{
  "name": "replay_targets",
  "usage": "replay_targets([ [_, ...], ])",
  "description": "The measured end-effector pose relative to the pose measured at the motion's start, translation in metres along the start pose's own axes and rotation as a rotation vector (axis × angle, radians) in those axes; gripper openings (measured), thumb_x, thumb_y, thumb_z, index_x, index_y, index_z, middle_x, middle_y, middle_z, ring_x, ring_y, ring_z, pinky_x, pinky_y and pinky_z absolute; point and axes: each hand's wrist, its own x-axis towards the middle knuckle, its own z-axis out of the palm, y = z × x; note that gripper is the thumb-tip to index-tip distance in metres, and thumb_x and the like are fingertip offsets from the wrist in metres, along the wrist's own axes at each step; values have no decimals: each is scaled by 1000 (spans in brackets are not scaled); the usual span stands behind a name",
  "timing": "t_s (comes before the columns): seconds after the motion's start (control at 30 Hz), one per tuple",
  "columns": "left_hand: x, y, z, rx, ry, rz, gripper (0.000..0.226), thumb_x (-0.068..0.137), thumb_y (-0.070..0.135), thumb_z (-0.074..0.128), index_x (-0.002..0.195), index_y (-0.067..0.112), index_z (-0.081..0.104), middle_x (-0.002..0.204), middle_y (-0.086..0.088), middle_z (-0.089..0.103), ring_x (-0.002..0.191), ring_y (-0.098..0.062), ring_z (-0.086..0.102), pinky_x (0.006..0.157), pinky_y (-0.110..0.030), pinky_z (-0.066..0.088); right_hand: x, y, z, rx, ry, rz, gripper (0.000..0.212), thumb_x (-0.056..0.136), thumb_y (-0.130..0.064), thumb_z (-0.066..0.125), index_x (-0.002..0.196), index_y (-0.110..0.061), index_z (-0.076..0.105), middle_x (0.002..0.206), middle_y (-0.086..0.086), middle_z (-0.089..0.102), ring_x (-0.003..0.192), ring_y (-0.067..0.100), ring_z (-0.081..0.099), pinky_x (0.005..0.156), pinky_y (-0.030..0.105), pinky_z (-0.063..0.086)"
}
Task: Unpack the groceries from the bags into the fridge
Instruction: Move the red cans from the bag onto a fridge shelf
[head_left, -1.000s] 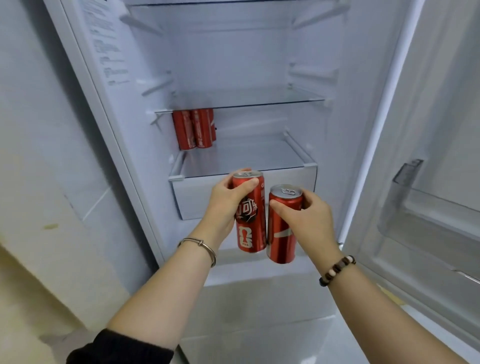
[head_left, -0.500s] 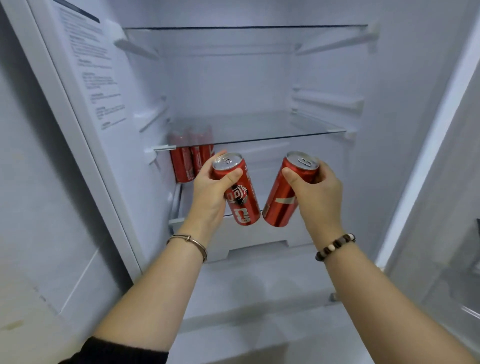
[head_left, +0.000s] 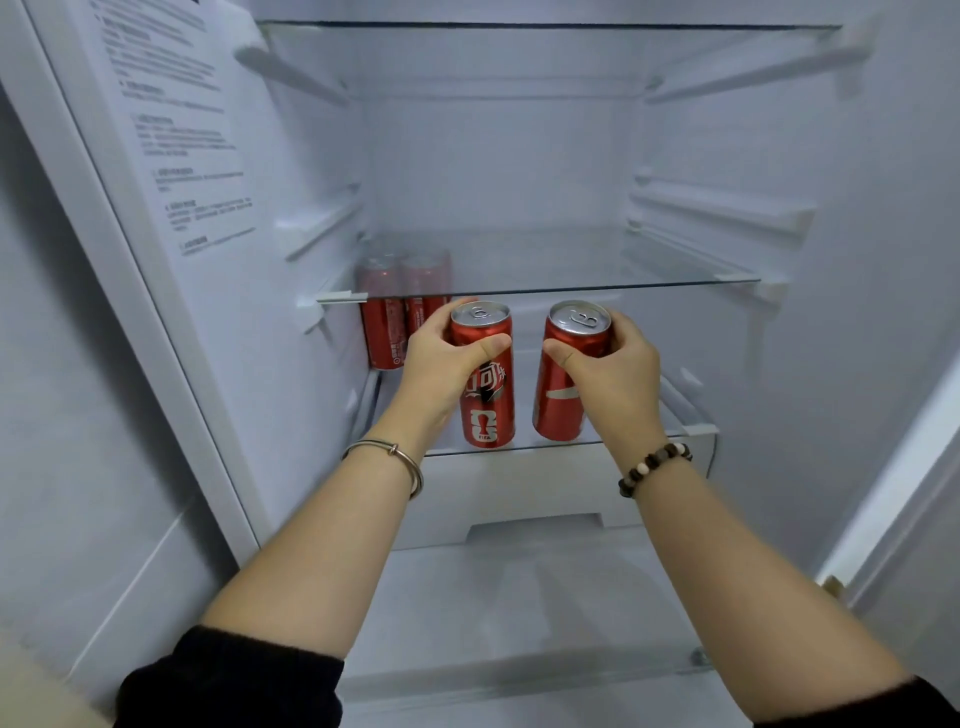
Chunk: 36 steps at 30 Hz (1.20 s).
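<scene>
The left hand (head_left: 441, 364) is curling round the top of the left can (head_left: 485, 400); the right hand (head_left: 608, 379) is gripping the right can (head_left: 561, 400) likewise, both at the shelf (head_left: 696, 415) front, touching or not I cannot tell. Probably full, they are looking rigid, weighty and slick, so side grips suit. Glass is blurring the back cans (head_left: 384, 332); no bags are showing.

Lower glass shelf (head_left: 523, 410), over the drawer (head_left: 519, 493): back cans (head_left: 384, 338) upright in back-left corner, side by side. At front edge, left can (head_left: 485, 395) upright and right can (head_left: 558, 405) slightly tilted, near each other; contact with glass unclear.
</scene>
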Motion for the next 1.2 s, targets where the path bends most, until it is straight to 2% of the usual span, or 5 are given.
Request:
replay_targets([
  [0.2,12,-3,-2,115,-18,35,39,78,5,73,113,15,58,99,3,68,86,-5,65,72,-18,51,21,8,11,-46,-97,-1,53,73,-23,79,121,-21,55,96,-20,59,89,-2,59,77,19,47],
  [0.33,16,-9,-8,204,18,45,44,77,10,74,116,18,55,104,4,66,94,-8,64,82,-27,53,26,20,17,-78,-199,38,45,76,-23,77,115,-20,55,96,-16,59,87,-2,56,77,20,44],
  [0.67,28,-26,-30,373,379,69,67,77,23,76,134,25,41,123,5,57,109,-12,55,93,-33,47,26,47,36,-188,-473,101,23,89,-27,63,109,-25,53,93,-16,55,83,-2,52,66,13,38],
  [0.93,10,-58,-50,1153,380,-91,58,82,42,68,127,11,47,118,-10,55,106,-31,57,83,-41,47,24,57,78,-160,-421,6,26,86,-25,67,111,-22,61,91,-17,58,80,-6,52,64,8,37],
  [1.2,19,-59,-48,1028,480,-63,51,86,18,65,131,13,42,125,-10,54,107,-32,59,87,-41,47,32,67,110,-209,-412,-8,36,88,-25,64,124,-17,59,115,0,65,101,13,58,83,24,43],
])
